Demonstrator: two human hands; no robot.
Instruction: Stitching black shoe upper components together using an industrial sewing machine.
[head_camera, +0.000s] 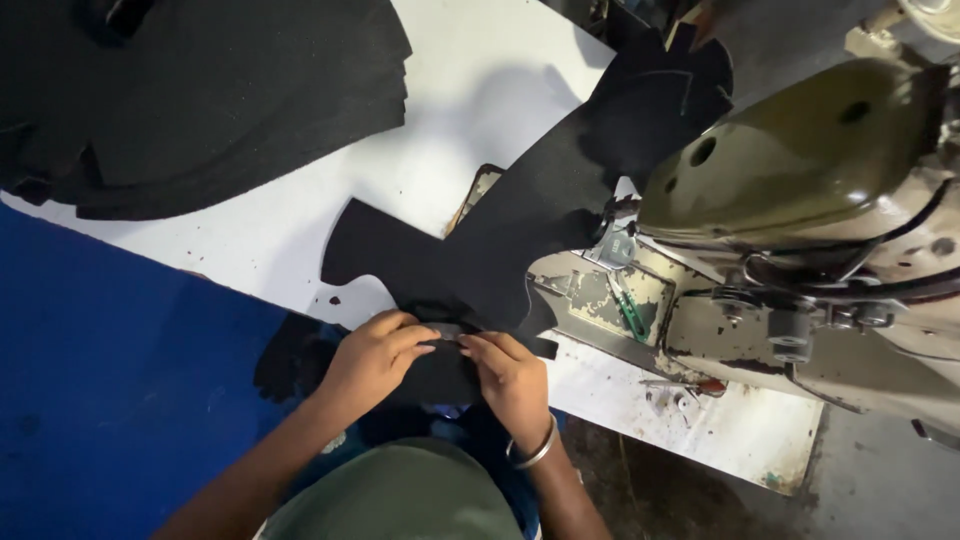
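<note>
While both hands (445, 365) pinch closed, they grip black fabric (520, 220)

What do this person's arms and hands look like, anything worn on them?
Both forearms are bare, with no sleeves or gloves in view. The right hand has a plain silver metal bangle around the wrist. The left hand shows no ring, watch or band.

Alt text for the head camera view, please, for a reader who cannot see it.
Both hands, left hand and right hand, pinch a narrow black strip onto a black cut fabric piece on a white table, beside an olive sewing machine. More stacked black pieces lie upper left.
</note>
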